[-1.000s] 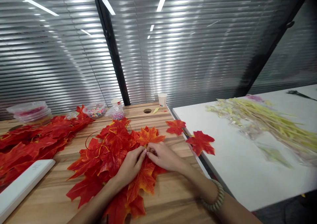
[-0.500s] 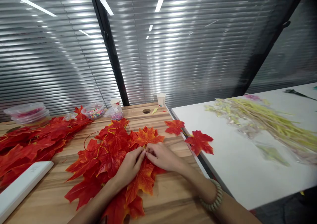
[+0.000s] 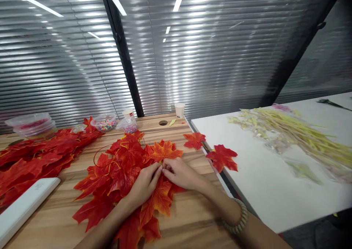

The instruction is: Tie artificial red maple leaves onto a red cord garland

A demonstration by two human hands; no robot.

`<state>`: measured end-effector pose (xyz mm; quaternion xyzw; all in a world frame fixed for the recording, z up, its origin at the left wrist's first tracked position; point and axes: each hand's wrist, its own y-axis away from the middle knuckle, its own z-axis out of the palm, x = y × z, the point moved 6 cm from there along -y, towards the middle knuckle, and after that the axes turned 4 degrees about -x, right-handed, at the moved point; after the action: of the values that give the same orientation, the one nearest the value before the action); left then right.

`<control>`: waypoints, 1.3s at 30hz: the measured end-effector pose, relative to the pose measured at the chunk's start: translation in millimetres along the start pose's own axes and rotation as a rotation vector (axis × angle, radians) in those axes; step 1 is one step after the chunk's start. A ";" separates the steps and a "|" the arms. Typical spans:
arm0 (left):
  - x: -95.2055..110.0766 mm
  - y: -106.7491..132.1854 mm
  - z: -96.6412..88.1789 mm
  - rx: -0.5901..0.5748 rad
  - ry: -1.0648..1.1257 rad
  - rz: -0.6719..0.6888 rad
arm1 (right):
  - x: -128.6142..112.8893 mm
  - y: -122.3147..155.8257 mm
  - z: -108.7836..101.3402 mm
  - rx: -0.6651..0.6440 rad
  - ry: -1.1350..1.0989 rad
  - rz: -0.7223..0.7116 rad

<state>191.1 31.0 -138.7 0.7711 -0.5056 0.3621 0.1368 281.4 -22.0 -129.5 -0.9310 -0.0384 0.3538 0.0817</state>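
Observation:
A garland of red and orange artificial maple leaves point(image 3: 129, 155) lies heaped on the wooden table, with thin yellow and red stems looping through it. Both my hands meet at the right part of the heap, fingertips almost touching. My left hand point(image 3: 147, 181) is closed, thumb and forefinger pinched on the garland's stem just below an orange leaf point(image 3: 165, 152). From the other side my right hand point(image 3: 180, 172) pinches the same spot, its fingers curled. The exact bit of stem between the fingertips is mostly hidden. More leaves hang below and partly under both hands.
Two red leaves point(image 3: 222, 157) lie at the gap beside the white table point(image 3: 209, 126). More red leaves point(image 3: 41, 157) and a white bar point(image 3: 30, 205) are on the left. Behind stand a bead tub point(image 3: 106, 122), paper cups point(image 3: 180, 110) and lidded containers point(image 3: 31, 124). Yellow strips point(image 3: 302, 131) cover the right.
Almost nothing differs. The whole view has shifted very slightly, while both hands stay pinched at the same spot on the garland.

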 end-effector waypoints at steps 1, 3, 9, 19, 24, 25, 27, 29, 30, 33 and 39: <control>0.2 0.0 0.0 0.000 -0.002 0.000 | -0.1 0.0 -0.2 0.002 0.000 -0.002; 0.5 -0.1 0.0 0.000 -0.005 0.000 | 0.1 -0.2 -0.1 0.001 0.003 -0.002; 0.3 0.1 0.0 0.003 -0.009 -0.001 | 0.8 -0.8 0.9 -0.009 0.007 0.003; -0.2 -0.1 0.0 -0.001 -0.010 -0.004 | 2.4 -0.3 2.0 -0.010 0.007 -0.006; -0.3 -0.3 0.9 -0.004 -0.018 0.002 | 3.9 -0.5 2.0 -0.012 0.025 0.013; -0.4 -0.4 0.9 -0.001 -0.018 0.002 | 4.0 -0.5 2.0 -0.010 0.027 0.011; -0.9 -0.4 0.8 0.003 -0.017 0.000 | 4.0 -0.6 2.4 -0.006 0.029 0.004; -1.2 -0.5 0.9 0.003 -0.011 -0.002 | 3.7 -0.6 2.6 0.000 0.030 -0.003; -1.3 -0.5 0.9 0.003 -0.006 -0.001 | 3.5 -0.5 2.4 0.004 0.031 -0.006; -0.7 -0.3 0.4 0.003 0.008 0.006 | 1.9 0.1 1.2 0.018 0.028 -0.016; 0.9 -1.3 -2.7 0.027 0.029 0.003 | -1.1 0.9 0.4 0.039 -0.012 -0.038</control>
<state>191.3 32.4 -136.0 0.7668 -0.4997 0.3803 0.1330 280.4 -23.0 -129.3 -0.9262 -0.0495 0.3584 0.1062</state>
